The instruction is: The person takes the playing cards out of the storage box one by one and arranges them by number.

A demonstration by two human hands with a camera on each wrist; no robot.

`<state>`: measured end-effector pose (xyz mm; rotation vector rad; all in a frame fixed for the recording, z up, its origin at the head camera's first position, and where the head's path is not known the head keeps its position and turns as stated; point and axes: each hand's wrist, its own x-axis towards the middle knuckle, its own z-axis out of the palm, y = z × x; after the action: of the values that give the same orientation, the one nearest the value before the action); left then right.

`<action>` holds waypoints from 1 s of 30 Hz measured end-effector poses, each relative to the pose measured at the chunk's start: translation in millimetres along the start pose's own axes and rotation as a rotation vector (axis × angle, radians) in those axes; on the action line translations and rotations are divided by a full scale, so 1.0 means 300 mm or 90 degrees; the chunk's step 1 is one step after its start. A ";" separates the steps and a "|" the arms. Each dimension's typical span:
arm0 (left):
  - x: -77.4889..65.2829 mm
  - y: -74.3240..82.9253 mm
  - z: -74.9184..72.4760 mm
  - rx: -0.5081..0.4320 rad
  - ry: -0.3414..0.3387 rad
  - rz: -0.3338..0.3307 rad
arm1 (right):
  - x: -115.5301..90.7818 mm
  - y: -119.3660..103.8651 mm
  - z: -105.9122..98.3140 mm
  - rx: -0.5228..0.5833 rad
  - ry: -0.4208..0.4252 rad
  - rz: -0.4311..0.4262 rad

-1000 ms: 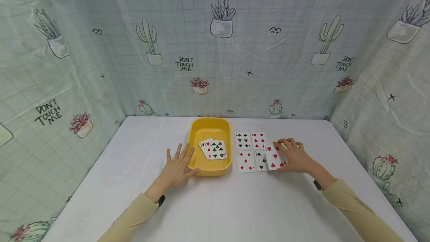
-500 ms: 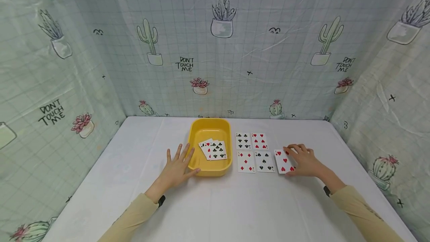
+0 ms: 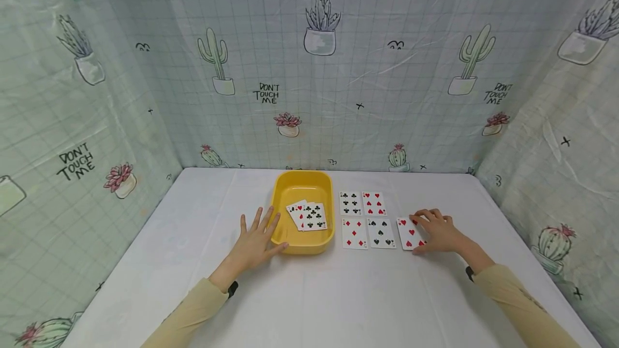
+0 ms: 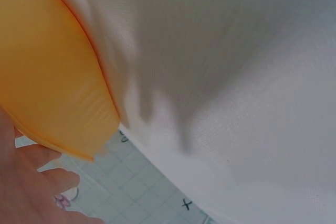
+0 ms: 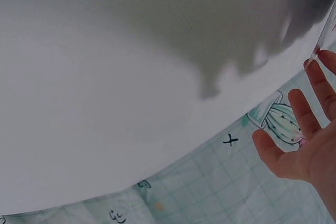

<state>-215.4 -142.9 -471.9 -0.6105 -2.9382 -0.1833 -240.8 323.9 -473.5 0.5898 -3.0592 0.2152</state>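
Four face-up cards already lie apart on the white cloth-covered table, judging the work as a laying-out of cards; a fifth, a white rectangular playing card with red hearts, sits at the right end of the near row and looks all but placed. The right hand has this card between its thumb and fingers, at the near and far edges, fingers only partly bent; whether the card lies fully flat is hard to tell.

The back row is two cards, the white card with black clubs and the white card with red hearts marks. The near row is three: the white card with red diamonds, the white card with black spades, then the card in hand, just beside the spades.

What seems left is the overlapping pile of white cards in the one yellow rounded-rectangular tray, left of the rows; about three show, but the overlap prevents a sure count.

The left hand is spread wide, gripping nothing, fingers along the tray's left side and thumb at its near end. Two hands, two beige sleeves and two dark wristbands are visible.
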 end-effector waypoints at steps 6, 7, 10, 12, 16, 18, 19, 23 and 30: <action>-0.001 0.001 -0.002 0.008 -0.005 -0.003 | 0.016 0.005 0.012 0.000 -0.015 0.010; -0.002 0.001 -0.003 0.012 -0.007 -0.004 | 0.018 0.006 0.014 -0.003 -0.016 0.010; -0.002 0.002 -0.004 0.012 -0.011 -0.005 | 0.021 0.006 0.019 -0.007 -0.020 0.011; -0.002 0.002 -0.006 0.007 -0.013 -0.006 | 0.024 0.006 0.019 -0.005 -0.021 0.013; -0.002 0.003 -0.010 0.008 -0.019 -0.008 | 0.029 0.003 0.017 -0.005 -0.026 0.013; -0.001 0.003 -0.011 0.013 -0.020 -0.007 | 0.031 0.003 0.016 -0.011 -0.029 0.015; -0.001 0.002 -0.012 0.015 -0.020 -0.006 | 0.033 0.004 0.016 -0.012 -0.031 0.016; 0.000 0.001 -0.011 0.010 -0.022 -0.007 | 0.035 0.007 0.015 -0.019 -0.037 0.017; -0.001 -0.002 -0.008 0.011 -0.021 -0.007 | 0.043 0.008 0.014 -0.010 -0.055 0.027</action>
<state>-215.1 -143.8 -469.5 -0.6020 -2.9721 -0.1494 -253.5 320.9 -477.3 0.5480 -3.1565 0.1702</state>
